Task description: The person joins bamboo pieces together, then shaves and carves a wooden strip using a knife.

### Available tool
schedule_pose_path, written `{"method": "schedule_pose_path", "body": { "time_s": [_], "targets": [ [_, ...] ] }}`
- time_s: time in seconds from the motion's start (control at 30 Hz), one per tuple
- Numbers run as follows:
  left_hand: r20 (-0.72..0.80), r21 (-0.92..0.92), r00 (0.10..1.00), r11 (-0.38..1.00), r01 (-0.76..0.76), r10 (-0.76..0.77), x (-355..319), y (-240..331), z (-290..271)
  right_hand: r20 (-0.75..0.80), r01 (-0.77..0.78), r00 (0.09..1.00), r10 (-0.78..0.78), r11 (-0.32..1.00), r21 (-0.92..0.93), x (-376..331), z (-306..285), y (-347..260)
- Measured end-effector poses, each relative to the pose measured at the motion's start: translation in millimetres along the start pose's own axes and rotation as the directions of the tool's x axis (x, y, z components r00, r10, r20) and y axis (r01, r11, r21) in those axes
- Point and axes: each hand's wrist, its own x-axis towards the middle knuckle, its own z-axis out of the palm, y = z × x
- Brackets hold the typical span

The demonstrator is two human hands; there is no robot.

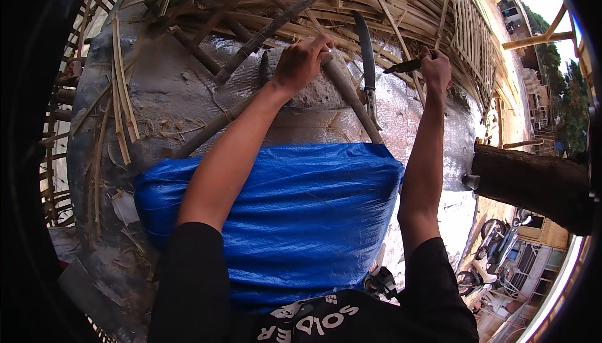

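My left hand [300, 66] is closed above a rough grey stone block [313, 94]. Its fingers curl in at the upper end of a brown pole [352, 98] that slants down to the blue sheet; what they grip, if anything, I cannot make out. Off to the right, my right hand [436, 70] grips a knife [403, 66], its dark blade pointing left toward the other hand. Between the hands lies a long machete [365, 48], curved tip away from me and pale handle nearer. A blue tarpaulin sheet [295, 199] covers my lap.
Bamboo strips [464, 42] are piled along the far side, with a dark pole [276, 23] across them. Loose strips [120, 92] lie at left on the silvery ground sheet [169, 86]. A thick log [533, 183] juts in at right; motorcycles [495, 249] stand beyond.
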Motion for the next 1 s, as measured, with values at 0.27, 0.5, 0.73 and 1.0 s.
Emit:
{"method": "schedule_pose_path", "body": {
  "time_s": [0.27,0.5,0.73,1.0],
  "targets": [
    [0.021,0.018,1.0,1.0,0.01,-0.01,-1.6,-13.7,-1.5,0.186,0.087,0.982,-0.041,0.966,-0.243,35.9,23.7,-59.0],
    [0.015,0.0,1.0,1.0,0.002,-0.002,4.1,-8.1,5.7,0.159,0.062,0.987,-0.016,0.955,-0.289,44.7,36.3,-40.6],
    [0.026,0.019,0.999,0.999,0.026,-0.026,-0.6,-2.4,10.6,0.09,-0.002,0.996,0.02,0.98,-0.201,38.6,37.9,-24.4],
    [0.016,0.016,1.0,1.0,-0.003,0.003,1.9,-3.7,13.7,-0.19,-0.032,0.982,0.007,0.991,-0.127,5.0,40.8,-8.4]
  ]
}}
